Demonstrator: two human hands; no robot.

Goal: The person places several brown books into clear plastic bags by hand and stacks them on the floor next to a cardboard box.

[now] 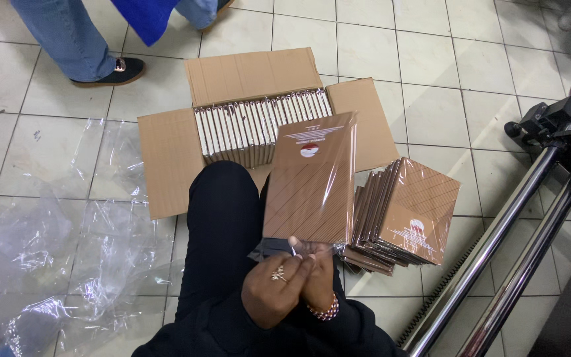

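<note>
- Loose clear plastic sheeting point(47, 251) is lying crumpled over the tiled floor point(470, 59) at the left edge of the view.
- Another person's legs in blue jeans point(67, 36) are standing at the top left, one dark shoe point(110, 71) flat on the tiles.
- An open cardboard box point(166, 158) is sitting on the floor, flaps spread; brown booklets point(259, 125) are standing on edge in a tight row inside.
- The left hand point(275, 291), wearing a ring, is closing around the near end of the wrapped brown booklet point(312, 178), fingers curled on the clear film.
- The right hand point(318, 284), bracelet at the wrist, is pressing against the left, pinching the same film edge.
- The wrapped brown booklet is resting over the person's black-clad knee point(223, 225), far end reaching toward the box.
- A leaning stack of matching booklets point(404, 211) is lying on the floor just right of the hands.
- A metal roller frame point(497, 258) is running diagonally along the right edge.
</note>
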